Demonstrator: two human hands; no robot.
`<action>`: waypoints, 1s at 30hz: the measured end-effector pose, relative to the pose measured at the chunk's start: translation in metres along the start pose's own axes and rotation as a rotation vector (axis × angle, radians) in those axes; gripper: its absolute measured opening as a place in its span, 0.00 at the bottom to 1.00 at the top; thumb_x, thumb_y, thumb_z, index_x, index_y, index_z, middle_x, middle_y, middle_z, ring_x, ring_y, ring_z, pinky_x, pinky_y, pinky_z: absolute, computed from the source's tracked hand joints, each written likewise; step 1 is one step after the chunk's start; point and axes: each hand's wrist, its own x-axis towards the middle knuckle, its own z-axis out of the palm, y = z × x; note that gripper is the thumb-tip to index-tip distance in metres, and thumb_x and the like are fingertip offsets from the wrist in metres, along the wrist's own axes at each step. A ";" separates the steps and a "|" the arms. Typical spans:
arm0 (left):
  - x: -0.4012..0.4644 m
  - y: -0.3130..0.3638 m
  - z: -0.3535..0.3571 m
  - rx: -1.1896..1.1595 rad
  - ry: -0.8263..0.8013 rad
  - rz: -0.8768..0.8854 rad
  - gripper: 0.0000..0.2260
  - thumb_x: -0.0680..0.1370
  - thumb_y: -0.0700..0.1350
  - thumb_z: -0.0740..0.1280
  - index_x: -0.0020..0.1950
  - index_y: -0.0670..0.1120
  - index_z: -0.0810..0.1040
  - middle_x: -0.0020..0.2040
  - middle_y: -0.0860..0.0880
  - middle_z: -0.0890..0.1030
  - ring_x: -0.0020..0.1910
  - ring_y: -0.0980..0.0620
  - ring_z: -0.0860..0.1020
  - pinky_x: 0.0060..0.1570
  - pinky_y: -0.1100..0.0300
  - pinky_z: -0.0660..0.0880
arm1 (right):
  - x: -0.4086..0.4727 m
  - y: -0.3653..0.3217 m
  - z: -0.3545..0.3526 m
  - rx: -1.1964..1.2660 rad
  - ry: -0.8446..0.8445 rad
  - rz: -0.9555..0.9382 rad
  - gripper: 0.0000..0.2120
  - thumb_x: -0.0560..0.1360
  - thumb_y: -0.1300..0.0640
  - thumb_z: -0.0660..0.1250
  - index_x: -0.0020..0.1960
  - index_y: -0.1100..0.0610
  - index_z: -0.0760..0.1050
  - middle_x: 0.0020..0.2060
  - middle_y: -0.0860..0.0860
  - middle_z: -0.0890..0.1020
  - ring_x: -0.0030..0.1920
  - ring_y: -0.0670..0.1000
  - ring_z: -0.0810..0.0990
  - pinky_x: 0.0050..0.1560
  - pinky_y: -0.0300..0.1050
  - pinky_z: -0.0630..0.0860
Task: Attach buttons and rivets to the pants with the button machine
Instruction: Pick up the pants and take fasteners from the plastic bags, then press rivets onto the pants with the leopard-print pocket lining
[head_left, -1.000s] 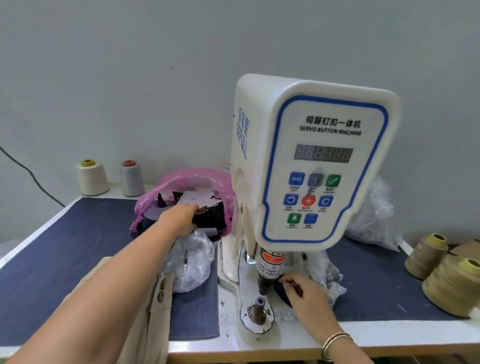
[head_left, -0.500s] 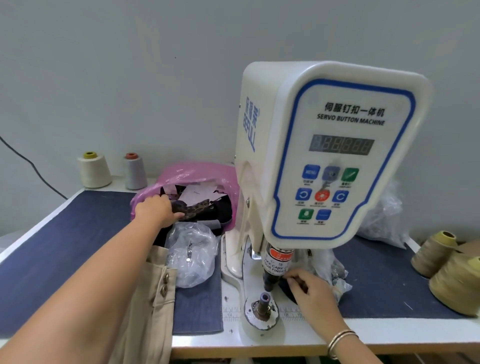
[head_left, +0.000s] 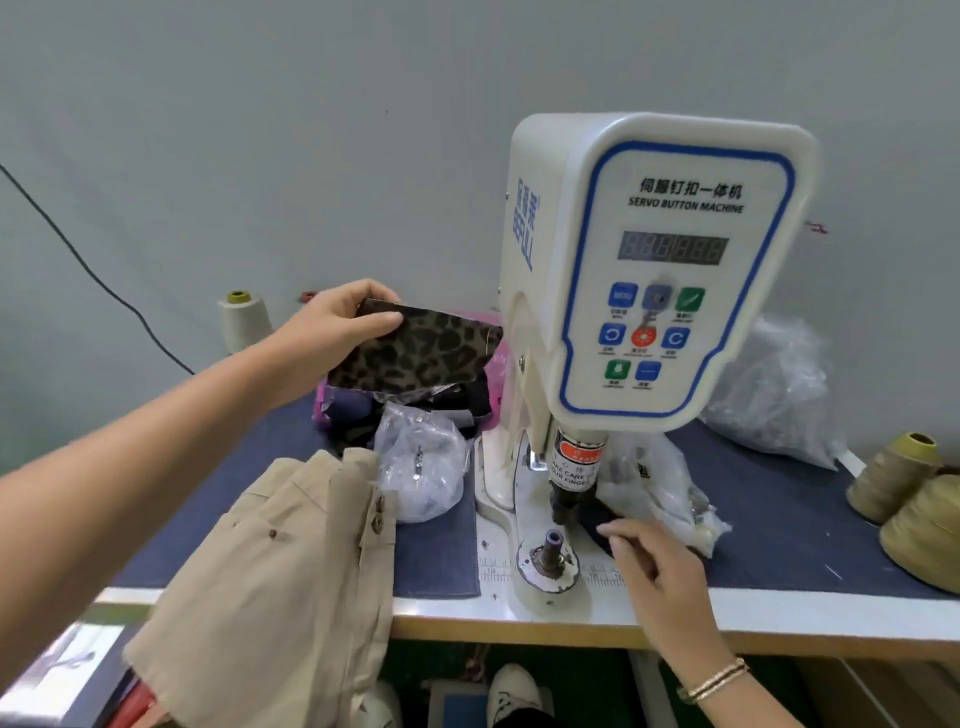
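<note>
Left hand (head_left: 332, 325) has lifted a leopard-print scrap (head_left: 415, 353) out of the pink bag (head_left: 496, 358) — pinched, likely for testing; right hand (head_left: 649, 558) pinches dark cloth (head_left: 597, 522) by the press — pants (head_left: 270, 561) wait.

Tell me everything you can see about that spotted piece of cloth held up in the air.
The leopard-print fabric piece is a roughly rectangular scrap, brown with dark blotches, that looks thin and soft. The left hand pinches its upper left corner, thumb in front and fingers behind, holding it lifted above the pink bag of scraps, just left of the button machine. It hangs fairly flat, facing the camera, tilted slightly down to the right. Nothing else visibly touches it.
</note>
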 end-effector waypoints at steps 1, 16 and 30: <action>-0.016 0.007 0.004 -0.024 -0.047 -0.012 0.11 0.79 0.41 0.65 0.41 0.55 0.80 0.38 0.52 0.81 0.36 0.56 0.80 0.32 0.63 0.77 | -0.012 -0.015 0.002 0.030 -0.023 -0.060 0.14 0.75 0.63 0.68 0.46 0.42 0.77 0.41 0.43 0.81 0.41 0.44 0.78 0.39 0.32 0.73; -0.136 -0.055 0.030 0.109 0.090 -0.266 0.06 0.79 0.48 0.66 0.55 0.50 0.77 0.50 0.50 0.83 0.45 0.55 0.82 0.43 0.62 0.77 | -0.007 -0.115 0.066 0.762 -0.079 0.570 0.14 0.69 0.45 0.72 0.49 0.52 0.78 0.45 0.48 0.85 0.50 0.49 0.82 0.57 0.52 0.77; -0.125 -0.106 -0.043 1.062 -0.033 -0.498 0.16 0.75 0.58 0.68 0.43 0.46 0.72 0.41 0.49 0.77 0.46 0.47 0.75 0.40 0.59 0.70 | -0.007 -0.113 0.043 0.586 -0.587 0.300 0.03 0.69 0.48 0.73 0.41 0.46 0.82 0.42 0.48 0.86 0.44 0.47 0.84 0.43 0.40 0.79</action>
